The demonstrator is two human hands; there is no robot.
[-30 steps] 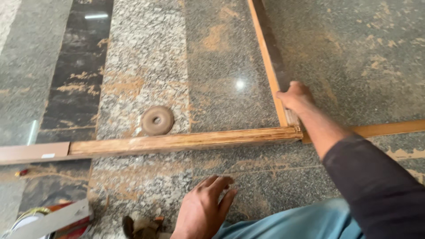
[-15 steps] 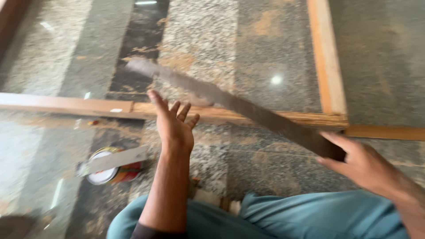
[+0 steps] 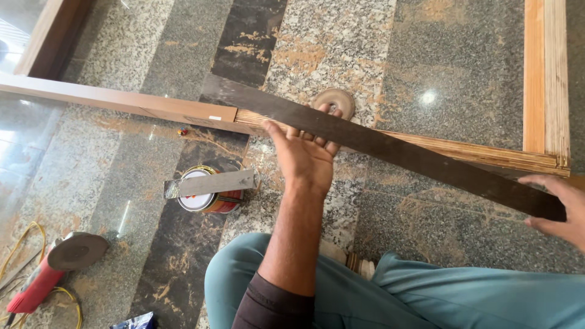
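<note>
A long dark laminate strip (image 3: 390, 146) lies slantwise over a wooden frame rail (image 3: 463, 152) on the granite floor. My left hand (image 3: 304, 155) holds the strip near its middle, fingers curled over its upper edge. My right hand (image 3: 557, 207) grips the strip's near right end. A second frame rail (image 3: 545, 79) runs away from me at the right and meets the first at a corner. The left part of the rail (image 3: 116, 100) is faced with smooth brown laminate.
A round sanding disc (image 3: 335, 100) lies just beyond the rail by my left fingers. An open tin (image 3: 207, 192) with a flat metal blade (image 3: 210, 183) across it stands at the left. A red angle grinder (image 3: 52, 268) with yellow cord lies bottom left. My teal-trousered knees (image 3: 426, 292) fill the foreground.
The view has shifted. The dark strip came down onto the rail, and my left hand, open beneath it half a second ago, now holds its middle. My right hand keeps the end.
</note>
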